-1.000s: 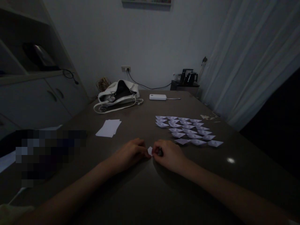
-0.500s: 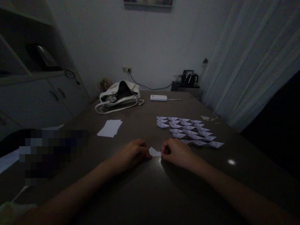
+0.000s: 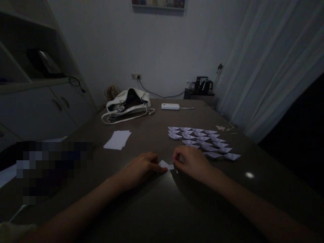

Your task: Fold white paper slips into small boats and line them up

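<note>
No legible text, no readable labels or brands — no numbers, no signs

The left fingers (image 3: 160, 167) hide part of the folded paper (image 3: 170, 167) — the wall picture (image 3: 158, 3) is cut off above.

wht bag (image 3: 129, 108), open, on table (image 3: 152, 125). r. of bag: wht oblong gadget (image 3: 170, 106) w/ short cable (image 3: 187, 108). above bag on wall (image 3: 101, 40): outlet (image 3: 134, 76) w/ blk cord (image 3: 164, 96) trailing r. far r. of bag: blk kettle (image 3: 206, 86), then pale curtain (image 3: 243, 77). l. of bag: cabinet (image 3: 32, 108) w/ handles (image 3: 65, 102).
</note>
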A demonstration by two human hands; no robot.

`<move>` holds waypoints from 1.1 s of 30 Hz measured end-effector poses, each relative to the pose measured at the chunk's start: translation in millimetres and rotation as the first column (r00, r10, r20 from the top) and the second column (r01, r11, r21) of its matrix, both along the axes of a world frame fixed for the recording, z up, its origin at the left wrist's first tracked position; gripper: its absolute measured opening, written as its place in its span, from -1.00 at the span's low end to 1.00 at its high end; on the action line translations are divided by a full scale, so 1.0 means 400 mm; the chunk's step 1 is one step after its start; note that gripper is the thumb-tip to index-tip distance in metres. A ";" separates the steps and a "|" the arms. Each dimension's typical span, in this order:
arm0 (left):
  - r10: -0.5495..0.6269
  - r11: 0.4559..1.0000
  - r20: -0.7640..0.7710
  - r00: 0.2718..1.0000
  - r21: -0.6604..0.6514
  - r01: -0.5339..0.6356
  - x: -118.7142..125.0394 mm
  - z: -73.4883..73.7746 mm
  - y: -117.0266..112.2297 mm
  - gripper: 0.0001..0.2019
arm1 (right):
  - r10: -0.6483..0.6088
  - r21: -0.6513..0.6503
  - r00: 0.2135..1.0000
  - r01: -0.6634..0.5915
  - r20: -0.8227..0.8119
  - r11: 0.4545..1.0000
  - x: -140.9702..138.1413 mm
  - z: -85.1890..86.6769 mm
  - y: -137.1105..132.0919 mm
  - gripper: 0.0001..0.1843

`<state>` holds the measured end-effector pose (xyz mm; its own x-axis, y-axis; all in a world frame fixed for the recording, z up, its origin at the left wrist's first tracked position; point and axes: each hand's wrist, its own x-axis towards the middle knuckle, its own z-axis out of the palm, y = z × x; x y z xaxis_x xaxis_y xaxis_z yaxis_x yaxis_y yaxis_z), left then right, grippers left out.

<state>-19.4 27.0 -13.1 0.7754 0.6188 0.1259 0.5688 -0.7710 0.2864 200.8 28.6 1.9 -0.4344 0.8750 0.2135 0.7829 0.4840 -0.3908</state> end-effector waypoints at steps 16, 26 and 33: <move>0.031 1.000 -0.005 1.000 -0.001 -0.031 -0.002 0.008 0.000 -0.75 | 0.130 -0.049 0.990 -0.128 0.048 0.991 -0.030 -0.034 -0.014 -0.91; 0.099 0.992 -0.062 0.993 -0.079 -0.103 -0.011 0.041 -0.007 -0.81 | 0.150 -0.055 0.988 -0.148 0.035 0.987 -0.027 -0.041 -0.014 -0.90; 0.178 0.980 -0.081 0.981 -0.073 -0.184 -0.018 0.039 -0.006 -0.79 | 0.162 -0.040 0.986 -0.160 0.030 0.986 -0.024 -0.048 -0.009 -0.91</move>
<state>-26.6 24.7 2.4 0.6551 0.7553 0.0174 0.7183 -0.6299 0.2953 191.1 24.8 -17.3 -0.5765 0.8002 0.1652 0.7087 0.5904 -0.3863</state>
